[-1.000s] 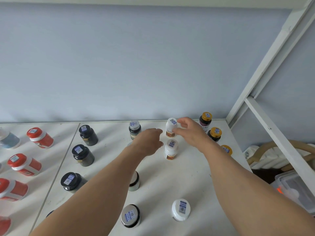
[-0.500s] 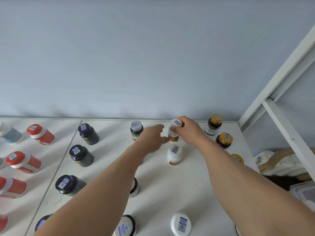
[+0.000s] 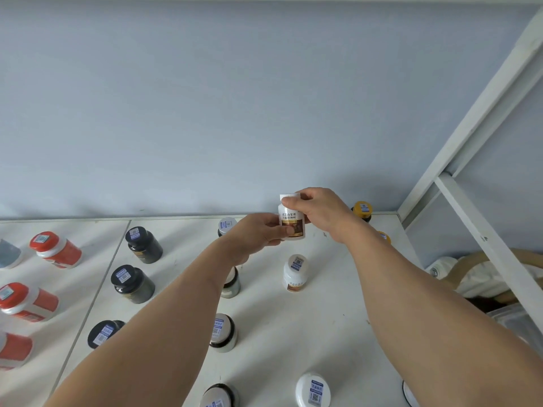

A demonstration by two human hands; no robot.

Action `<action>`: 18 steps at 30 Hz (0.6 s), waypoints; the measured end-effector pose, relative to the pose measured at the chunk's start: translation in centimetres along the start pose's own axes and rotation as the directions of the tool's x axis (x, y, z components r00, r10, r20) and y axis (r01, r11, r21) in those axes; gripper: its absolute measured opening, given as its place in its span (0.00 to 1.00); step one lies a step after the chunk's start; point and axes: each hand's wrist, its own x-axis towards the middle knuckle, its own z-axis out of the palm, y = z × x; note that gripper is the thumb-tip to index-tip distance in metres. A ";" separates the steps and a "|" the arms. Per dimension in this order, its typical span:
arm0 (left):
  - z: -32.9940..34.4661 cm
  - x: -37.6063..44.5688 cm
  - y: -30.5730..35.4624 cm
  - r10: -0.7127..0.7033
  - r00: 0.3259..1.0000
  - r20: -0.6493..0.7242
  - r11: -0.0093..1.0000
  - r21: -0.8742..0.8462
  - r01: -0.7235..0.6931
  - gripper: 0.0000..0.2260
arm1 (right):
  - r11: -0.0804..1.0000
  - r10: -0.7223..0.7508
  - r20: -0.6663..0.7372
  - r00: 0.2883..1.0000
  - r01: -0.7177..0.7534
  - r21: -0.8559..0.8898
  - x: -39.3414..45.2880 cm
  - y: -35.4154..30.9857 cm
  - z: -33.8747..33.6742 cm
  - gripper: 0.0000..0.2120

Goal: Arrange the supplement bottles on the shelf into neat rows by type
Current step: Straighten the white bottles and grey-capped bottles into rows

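- A small white supplement bottle (image 3: 291,220) with a brown and gold label is held upright in the air, just above the back of a white shelf (image 3: 323,318) and close to a pale blue wall (image 3: 235,98).
- The right hand (image 3: 318,211) grips the bottle from above, fingers curled over its white cap and shoulder.
- The left hand (image 3: 258,233) pinches the lower label from the left side, thumb pressed across the front.
- The bottle looks like rigid plastic, light enough for one hand. Its smooth label may be slippery, so the ribbed cap or the waist seems the safer hold. Whether it is full cannot be told.
- A matching white bottle (image 3: 295,273) stands on the shelf just below the held one, and a third white-capped bottle (image 3: 313,390) stands near the front edge.
- Black jars (image 3: 142,245) form a column to the left; red-capped orange bottles (image 3: 55,249) lie further left.
- Silver-lidded jars (image 3: 221,333) run down the middle; the left forearm hides much of one.
- Yellow-capped bottles (image 3: 363,210) at the back right are mostly covered by the right wrist.
- The label's print is too small to read reliably.
- At the lower edge, several bottles are cut off by the frame.
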 end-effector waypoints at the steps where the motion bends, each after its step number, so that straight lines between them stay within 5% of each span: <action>1: -0.1 0.1 0.1 -0.002 1.000 0.009 1.000 -0.009 0.002 0.09 | 1.000 0.004 -0.003 1.000 -0.004 0.000 0.1 0.0 -0.1 0.16; 11: -0.3 0.7 0.0 -0.025 0.999 0.037 0.999 -0.028 0.026 0.09 | 0.999 0.002 0.011 1.000 -0.002 0.037 0.3 0.6 -0.2 0.18; 14: 0.2 1.1 -0.3 -0.014 0.998 -0.061 0.984 0.176 0.024 0.12 | 0.996 0.008 0.028 1.000 -0.011 0.092 0.1 1.3 0.0 0.18; 15: 0.3 1.2 -0.4 0.008 0.996 -0.093 0.934 0.357 0.026 0.13 | 0.995 0.012 0.039 0.999 -0.015 0.100 0.0 1.6 0.2 0.17; 18: 0.8 1.1 -0.6 0.086 0.985 -0.150 0.564 0.822 0.076 0.19 | 0.996 0.016 0.062 0.998 -0.021 0.085 0.1 3.0 1.0 0.16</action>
